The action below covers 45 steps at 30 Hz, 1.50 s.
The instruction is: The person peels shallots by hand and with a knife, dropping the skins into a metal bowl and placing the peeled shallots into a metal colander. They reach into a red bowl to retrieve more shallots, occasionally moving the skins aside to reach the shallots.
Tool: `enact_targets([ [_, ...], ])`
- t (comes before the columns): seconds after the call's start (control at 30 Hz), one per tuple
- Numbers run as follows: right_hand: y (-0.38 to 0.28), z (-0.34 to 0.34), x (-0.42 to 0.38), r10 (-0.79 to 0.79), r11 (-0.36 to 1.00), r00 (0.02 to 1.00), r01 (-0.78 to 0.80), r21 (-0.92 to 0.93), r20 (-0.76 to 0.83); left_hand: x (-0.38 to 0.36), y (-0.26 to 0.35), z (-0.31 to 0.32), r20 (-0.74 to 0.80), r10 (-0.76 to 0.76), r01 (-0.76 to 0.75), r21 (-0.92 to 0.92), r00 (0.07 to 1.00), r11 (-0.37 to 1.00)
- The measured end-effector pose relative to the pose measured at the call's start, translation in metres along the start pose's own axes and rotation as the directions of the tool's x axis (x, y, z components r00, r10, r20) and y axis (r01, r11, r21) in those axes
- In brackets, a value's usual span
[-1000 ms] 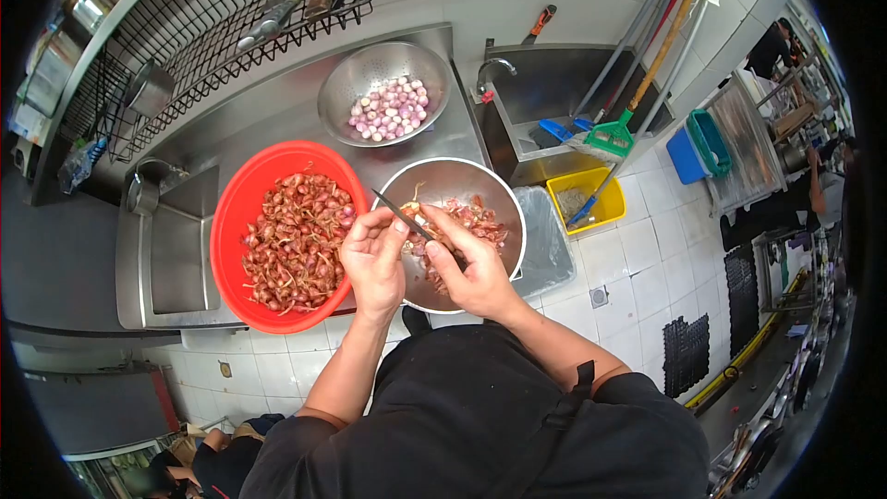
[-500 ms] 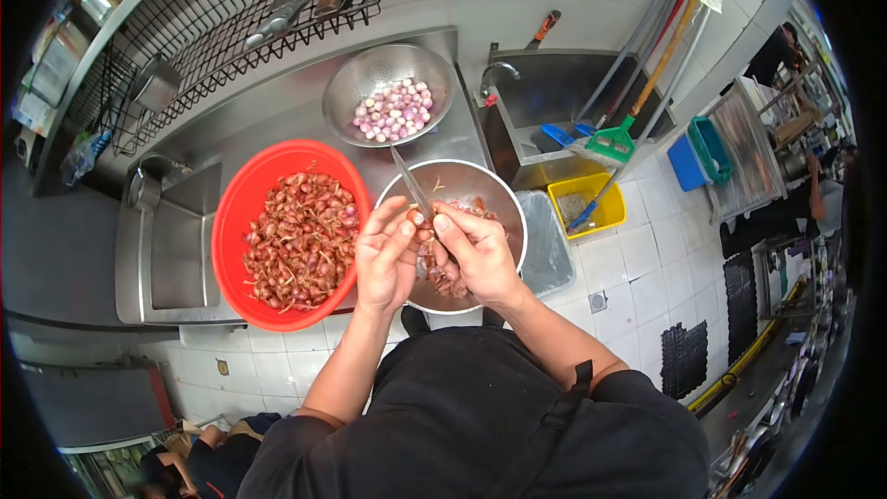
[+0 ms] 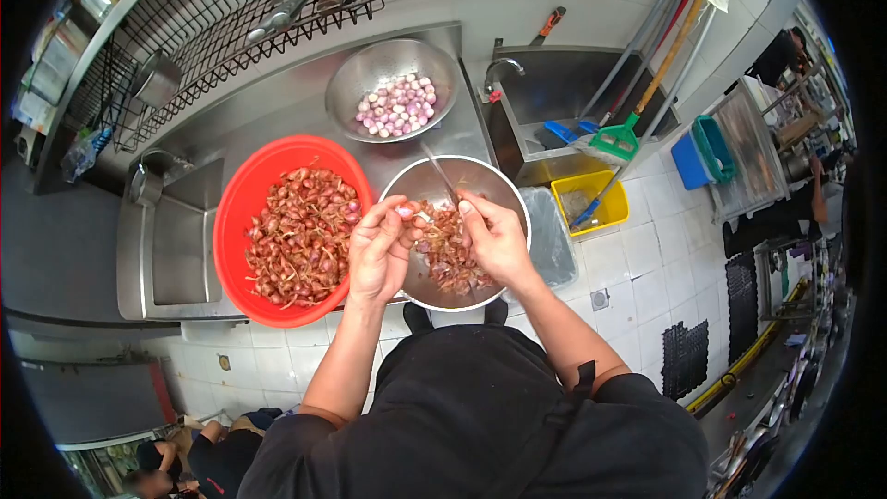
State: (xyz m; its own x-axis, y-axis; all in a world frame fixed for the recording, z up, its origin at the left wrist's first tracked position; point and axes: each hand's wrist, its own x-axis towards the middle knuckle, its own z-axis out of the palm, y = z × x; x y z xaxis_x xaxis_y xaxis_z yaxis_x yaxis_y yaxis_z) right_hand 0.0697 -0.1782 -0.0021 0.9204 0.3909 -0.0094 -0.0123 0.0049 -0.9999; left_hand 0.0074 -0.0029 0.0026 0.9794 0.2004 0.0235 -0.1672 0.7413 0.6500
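Between the fingertips of my left hand (image 3: 380, 249) is a small shallot (image 3: 405, 212), pale and pink where its skin is off. My right hand (image 3: 496, 238) is closed around a knife (image 3: 438, 169), whose blade points up and away to the left. Both hands are over a steel bowl (image 3: 514, 187) holding brown skins and scraps (image 3: 453, 254). To the left, a red basin (image 3: 233, 249) is filled with unpeeled shallots (image 3: 300, 236). Behind the bowl, a steel colander (image 3: 342, 92) holds peeled shallots (image 3: 395, 106).
A sink (image 3: 180, 249) is at the left, with a wire rack (image 3: 212, 46) above. Right of the bowl are a grey bin (image 3: 550, 249), a yellow bucket (image 3: 621, 208) and a deep sink (image 3: 591, 69) with brooms. Other people (image 3: 217, 457) appear at the lower left and far right.
My hands have moved apart, and the knife has come away from the shallot to the right. The shallot now shows a paler, peeled surface.
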Motion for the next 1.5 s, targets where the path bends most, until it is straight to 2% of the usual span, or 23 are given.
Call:
enact_targets([
  [0.03,0.011,-0.009,0.006,0.006,0.982,0.997,0.009,-0.189,0.08,0.0,0.002,0.0,0.03,-0.031,0.03,0.02,0.999,0.999],
  [0.07,0.021,-0.021,0.011,0.049,0.911,0.969,0.056,-0.409,0.242,0.001,0.001,-0.002,0.03,-0.031,0.03,0.021,0.999,0.999],
  [0.1,0.029,-0.023,0.01,0.048,0.911,0.969,0.057,-0.409,0.242,0.002,0.001,-0.004,0.024,-0.024,0.024,0.015,0.999,1.0],
  [0.17,0.041,-0.021,0.001,-0.105,0.792,0.977,0.197,-0.579,0.188,0.004,0.001,-0.008,0.016,-0.014,0.014,0.009,1.0,1.0],
  [0.2,0.032,-0.016,-0.004,-0.123,0.859,0.984,0.17,-0.482,0.128,0.004,0.002,-0.007,-0.002,-0.021,0.021,0.008,1.0,1.0],
  [0.23,0.019,-0.012,-0.009,-0.12,0.86,0.984,0.17,-0.482,0.133,0.004,0.003,-0.007,-0.021,-0.03,0.03,0.006,0.999,1.0],
  [0.27,0.004,-0.008,-0.014,-0.004,0.954,0.995,0.033,-0.299,0.095,0.004,0.002,-0.008,-0.026,-0.029,0.029,0.004,0.999,1.0],
  [0.3,-0.008,-0.005,-0.018,0.117,0.989,0.99,-0.109,-0.099,0.079,0.004,0.0,-0.01,-0.029,-0.011,0.013,0.056,1.0,0.998],
  [0.43,-0.032,0.006,-0.031,0.092,0.996,0.981,-0.09,-0.018,0.169,0.003,-0.005,-0.001,-0.029,0.057,-0.053,0.129,0.998,0.99],
  [0.5,-0.036,0.015,-0.031,-0.154,0.988,0.974,0.148,0.042,0.167,0.003,-0.009,0.003,-0.038,0.074,-0.068,0.145,0.997,0.987],
  [0.53,-0.028,0.02,-0.027,-0.249,0.968,0.96,0.249,0.018,0.127,0.002,-0.01,0.004,-0.052,0.097,-0.088,0.161,0.994,0.983],
  [0.57,-0.028,0.021,-0.027,-0.25,0.968,0.96,0.25,0.018,0.126,0.001,-0.01,0.006,-0.05,0.097,-0.088,0.162,0.994,0.983],
  [0.63,-0.032,0.022,-0.026,-0.344,0.931,0.93,0.355,-0.08,0.128,-0.001,-0.01,0.01,-0.005,0.135,-0.132,0.147,0.991,0.98],
  [0.7,-0.036,0.023,-0.026,-0.313,0.948,0.943,0.318,-0.028,0.113,-0.001,-0.011,0.013,-0.02,0.151,-0.146,0.155,0.988,0.977],
  [0.77,-0.032,0.022,-0.024,-0.343,0.938,0.933,0.347,-0.016,0.109,-0.001,-0.012,0.014,-0.034,0.206,-0.191,0.253,0.978,0.949],
  [0.9,-0.038,0.021,-0.023,-0.375,0.925,0.923,0.378,-0.032,0.088,0.0,-0.012,0.021,-0.034,0.23,-0.214,0.254,0.973,0.943],
  [0.97,-0.044,0.021,-0.025,-0.436,0.884,0.897,0.443,-0.152,0.08,-0.001,-0.013,0.024,-0.067,0.243,-0.224,0.22,0.968,0.95],
  [1.0,-0.044,0.02,-0.024,-0.436,0.883,0.896,0.443,-0.153,0.08,-0.001,-0.013,0.025,-0.067,0.244,-0.224,0.218,0.968,0.95],
  [1.1,-0.045,0.018,-0.024,-0.426,0.892,0.901,0.434,-0.125,0.088,-0.003,-0.011,0.021,-0.007,0.255,-0.242,0.284,0.967,0.928],
  [1.2,-0.052,0.011,-0.025,-0.132,0.98,0.986,0.114,0.162,0.103,-0.002,-0.005,0.013,0.039,0.195,-0.198,0.307,0.98,0.931],
  [1.3,-0.038,0.005,-0.019,-0.075,0.987,0.996,0.067,0.148,0.047,-0.001,0.001,0.019,0.081,0.107,-0.123,0.239,0.991,0.963],
  [1.37,-0.036,0.002,-0.017,-0.084,0.988,0.995,0.076,0.133,0.053,-0.002,0.006,0.029,0.01,0.028,-0.029,0.186,1.0,0.982],
  [1.5,-0.038,0.003,-0.016,-0.153,0.985,0.987,0.148,0.091,0.054,0.0,0.003,0.019,0.033,-0.011,0.007,0.13,0.999,0.992],
])
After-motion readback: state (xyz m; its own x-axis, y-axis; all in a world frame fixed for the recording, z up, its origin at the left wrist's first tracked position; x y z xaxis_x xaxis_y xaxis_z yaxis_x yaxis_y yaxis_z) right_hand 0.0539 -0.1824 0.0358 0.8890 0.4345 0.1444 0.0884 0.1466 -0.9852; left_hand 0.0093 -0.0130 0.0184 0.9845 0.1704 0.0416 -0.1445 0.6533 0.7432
